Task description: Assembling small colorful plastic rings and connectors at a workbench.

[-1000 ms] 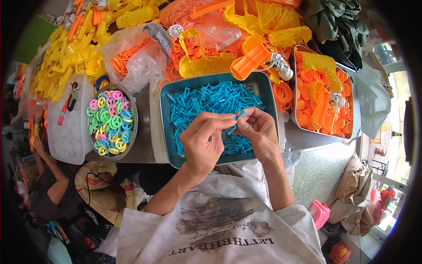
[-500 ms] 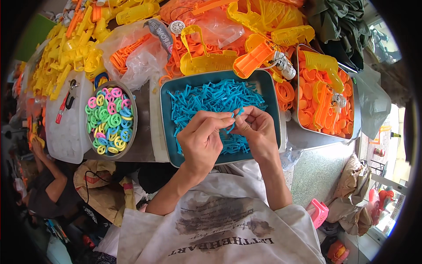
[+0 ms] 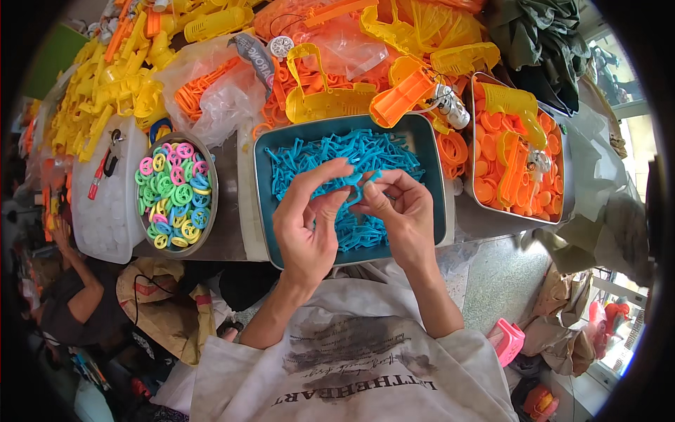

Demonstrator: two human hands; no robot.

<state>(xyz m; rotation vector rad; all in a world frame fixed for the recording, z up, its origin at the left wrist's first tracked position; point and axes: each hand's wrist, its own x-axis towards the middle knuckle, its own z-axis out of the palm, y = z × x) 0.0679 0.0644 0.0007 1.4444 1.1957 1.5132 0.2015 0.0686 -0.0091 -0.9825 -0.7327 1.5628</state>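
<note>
Left hand (image 3: 307, 224), pinched together moments ago, now spreads finger and thumb apart — seemingly empty — so the blue piece (image 3: 370, 176), at eleven o'clock from the right hand (image 3: 406, 214), appears pinched there alone.

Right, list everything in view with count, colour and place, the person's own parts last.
Tray: one, teal, centre
Blue plastic pieces: many, blue, in the tray
Bowl: one, grey, left of the tray
Spoked rings: many, pink, green, yellow, blue, in the bowl
Tub: one, translucent white, left of the bowl
Red-handled tool: one, red, on the tub
Yellow shells: many, yellow, mainly upper left
Box: one, grey, right of the tray
Orange discs: many, orange, in the box
Brown sacks: at least two, brown, lower left and right
Shirt: one, whitish, dark print, lower centre
Left hand: one, bare, over the tray
Right hand: one, bare, pinching a blue piece
</note>
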